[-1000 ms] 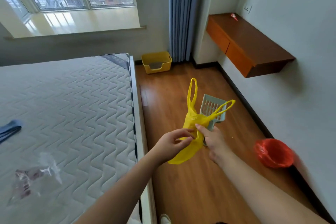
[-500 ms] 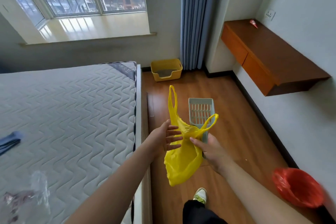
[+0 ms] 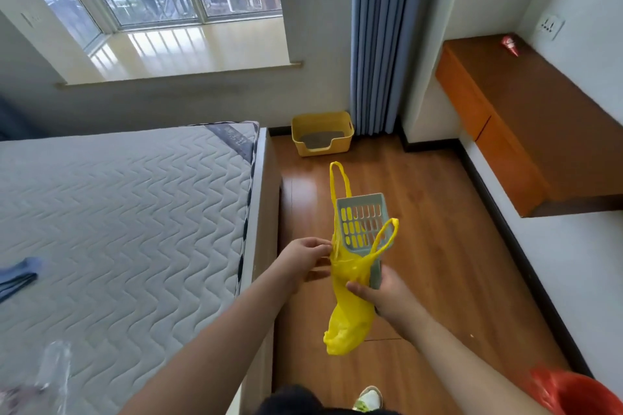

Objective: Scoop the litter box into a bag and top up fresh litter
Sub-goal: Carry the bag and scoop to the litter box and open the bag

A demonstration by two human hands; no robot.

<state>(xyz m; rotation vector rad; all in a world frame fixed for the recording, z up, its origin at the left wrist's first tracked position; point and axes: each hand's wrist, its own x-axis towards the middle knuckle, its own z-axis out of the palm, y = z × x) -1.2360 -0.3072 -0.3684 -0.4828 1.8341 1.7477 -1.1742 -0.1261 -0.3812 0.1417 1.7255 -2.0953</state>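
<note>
You have a thin yellow plastic bag hanging limp in front of you, its two loop handles sticking upward and its crumpled bottom dangling. Behind it sits your grey-blue slotted litter scoop, blade up; one bag handle crosses its face, and yellow shows through its slots. Farther ahead, the yellow litter box rests on the wooden floor against the wall, grey litter inside, low entry facing you.
</note>
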